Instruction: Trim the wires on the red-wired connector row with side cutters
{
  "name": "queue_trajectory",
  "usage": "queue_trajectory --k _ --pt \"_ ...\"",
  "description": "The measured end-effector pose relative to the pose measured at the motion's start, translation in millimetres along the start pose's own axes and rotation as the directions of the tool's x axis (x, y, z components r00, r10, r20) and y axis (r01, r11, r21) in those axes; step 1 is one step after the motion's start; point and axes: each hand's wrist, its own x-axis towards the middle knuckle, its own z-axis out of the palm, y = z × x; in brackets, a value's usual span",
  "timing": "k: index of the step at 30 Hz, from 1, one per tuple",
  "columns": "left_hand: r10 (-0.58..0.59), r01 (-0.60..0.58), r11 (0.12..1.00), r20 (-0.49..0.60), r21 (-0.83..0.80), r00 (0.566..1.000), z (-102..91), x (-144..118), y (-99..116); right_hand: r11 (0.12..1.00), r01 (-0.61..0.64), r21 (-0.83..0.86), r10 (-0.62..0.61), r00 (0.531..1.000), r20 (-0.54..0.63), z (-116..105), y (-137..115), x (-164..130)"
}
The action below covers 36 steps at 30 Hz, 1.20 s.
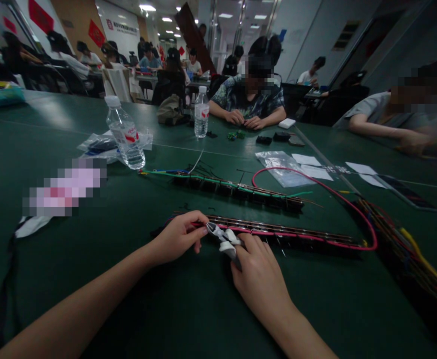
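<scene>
Both forearms enter from the bottom edge and meet over the near terminal strip [278,232], a long dark rail lying on the green table [188,309]. Left hand [177,238] is closed in a pinch at the strip's left end, fingertips on the red wire [368,227] where it enters the rail. Right hand [258,271] grips a small white-handled cutter [224,238], its tip resting at the same point.

A second strip [237,189], carrying green wire, lies just beyond; a water bottle [125,133] stands further left.

Risk, as judged: the cutter tip sits very close to the left fingertips, so a slip could nick a finger or the wire insulation. The loose wire bundle [401,239] at right could snag the looped red wire.
</scene>
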Motion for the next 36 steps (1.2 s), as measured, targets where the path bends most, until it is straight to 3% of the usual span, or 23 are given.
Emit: queue_trajectory --k 36 --pt "0.014 -0.014 1.000 -0.014 0.026 1.000 0.6 -0.1 1.1 0.999 -0.003 0.032 0.003 1.000 -0.020 3.2 -0.4 -0.9"
